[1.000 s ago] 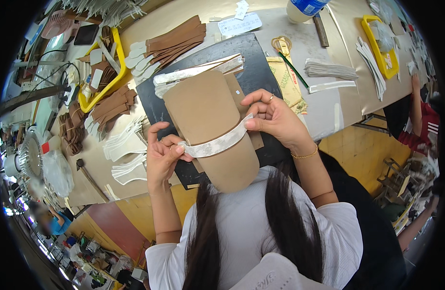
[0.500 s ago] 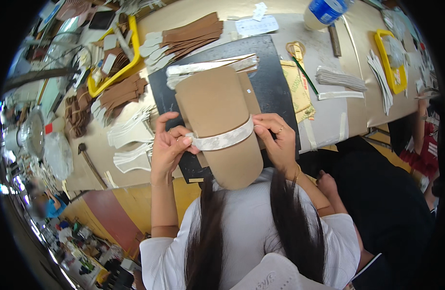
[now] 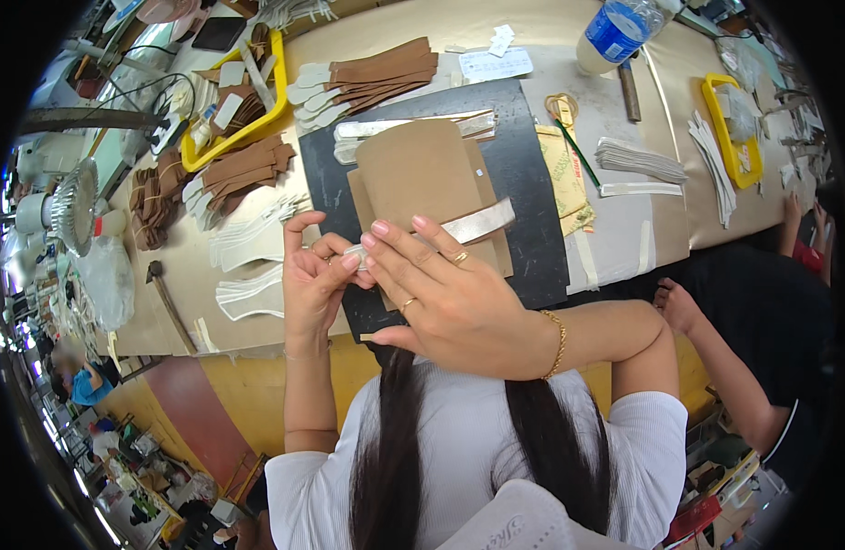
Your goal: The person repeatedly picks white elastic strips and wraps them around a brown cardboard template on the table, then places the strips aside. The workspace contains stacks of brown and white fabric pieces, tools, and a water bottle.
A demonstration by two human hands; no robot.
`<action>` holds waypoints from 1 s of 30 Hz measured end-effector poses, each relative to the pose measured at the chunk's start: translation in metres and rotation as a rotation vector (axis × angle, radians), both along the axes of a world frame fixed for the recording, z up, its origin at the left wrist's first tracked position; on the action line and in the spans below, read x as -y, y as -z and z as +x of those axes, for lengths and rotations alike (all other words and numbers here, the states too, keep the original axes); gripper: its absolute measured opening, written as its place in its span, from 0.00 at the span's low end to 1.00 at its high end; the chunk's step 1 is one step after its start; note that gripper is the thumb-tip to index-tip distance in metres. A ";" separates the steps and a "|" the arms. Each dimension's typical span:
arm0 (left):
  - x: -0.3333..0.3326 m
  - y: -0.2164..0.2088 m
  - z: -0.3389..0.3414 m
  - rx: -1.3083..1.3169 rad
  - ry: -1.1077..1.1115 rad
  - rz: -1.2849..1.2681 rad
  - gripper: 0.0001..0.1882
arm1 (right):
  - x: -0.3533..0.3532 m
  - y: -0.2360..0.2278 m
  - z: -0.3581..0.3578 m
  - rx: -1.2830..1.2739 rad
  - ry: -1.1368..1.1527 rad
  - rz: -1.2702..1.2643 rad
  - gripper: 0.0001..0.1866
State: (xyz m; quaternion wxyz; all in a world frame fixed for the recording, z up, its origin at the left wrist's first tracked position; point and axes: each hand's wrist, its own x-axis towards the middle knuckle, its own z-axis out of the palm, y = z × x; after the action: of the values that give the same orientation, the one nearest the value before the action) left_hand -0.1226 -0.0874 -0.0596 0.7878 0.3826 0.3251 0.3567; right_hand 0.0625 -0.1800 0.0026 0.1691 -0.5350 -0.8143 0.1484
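A tan curved panel lies over flat tan pieces on a black board. Across the panel runs a whitish strip, its far end free at the right. My left hand pinches the strip's left end between thumb and finger. Close beside it, my right hand is flat with fingers stretched out, their tips at the strip's left part. This hand hides the strip's middle and the panel's near part.
Brown strips, white shaped pieces and a hammer lie to the left, near a yellow tray. Scissors, grey strips and a bottle are at the right. Another person's arm is at right.
My right hand has let go of the strip's right end and moved left across the panel to beside my left hand. The strip's right end now slants upward. My left hand keeps its pinch.
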 end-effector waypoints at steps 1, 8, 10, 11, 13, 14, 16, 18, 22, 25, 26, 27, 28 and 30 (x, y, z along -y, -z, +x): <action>0.001 0.002 0.002 0.004 0.006 0.004 0.29 | 0.001 0.002 0.006 -0.045 -0.012 0.000 0.35; -0.004 0.021 0.004 0.054 0.074 -0.084 0.28 | 0.026 0.047 0.046 -0.497 0.078 0.005 0.36; -0.007 0.022 0.005 0.040 0.099 -0.082 0.29 | 0.034 0.055 0.046 -0.707 0.184 -0.089 0.36; -0.009 0.021 0.004 0.027 0.109 -0.081 0.29 | 0.038 0.060 0.044 -0.811 0.240 -0.135 0.36; -0.011 0.019 0.012 -0.003 0.123 -0.077 0.30 | 0.044 0.069 0.046 -0.871 0.314 -0.201 0.37; -0.007 0.016 0.009 -0.020 0.120 -0.068 0.31 | 0.046 0.074 0.048 -0.896 0.361 -0.223 0.38; -0.005 0.018 0.007 -0.053 0.128 -0.027 0.31 | 0.047 0.076 0.052 -0.912 0.400 -0.339 0.45; -0.008 0.019 0.002 -0.103 0.148 -0.007 0.26 | 0.041 0.070 0.061 -1.124 0.405 -0.425 0.42; -0.028 0.001 -0.009 -0.169 0.221 0.133 0.12 | 0.038 0.087 0.063 -1.237 0.583 -0.263 0.35; -0.045 -0.040 0.010 -0.059 0.250 0.414 0.09 | 0.035 0.095 0.052 -1.430 0.629 -0.117 0.31; -0.050 -0.052 0.015 -0.015 0.277 0.484 0.10 | 0.032 0.093 0.051 -1.467 0.623 -0.119 0.30; -0.057 -0.062 0.021 0.050 0.291 0.521 0.10 | 0.026 0.092 0.050 -1.499 0.614 -0.116 0.30; -0.065 -0.072 0.027 0.115 0.307 0.557 0.10 | 0.020 0.089 0.050 -1.532 0.606 -0.114 0.29; -0.087 -0.080 0.039 0.238 0.293 0.679 0.12 | 0.003 0.085 0.057 -1.306 0.577 -0.099 0.29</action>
State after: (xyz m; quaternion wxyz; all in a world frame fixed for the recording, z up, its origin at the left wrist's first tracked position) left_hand -0.0835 -0.0005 0.0205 0.6911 0.6199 0.0366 0.3697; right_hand 0.1197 -0.1834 -0.0825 0.6301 -0.5381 -0.3649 0.4245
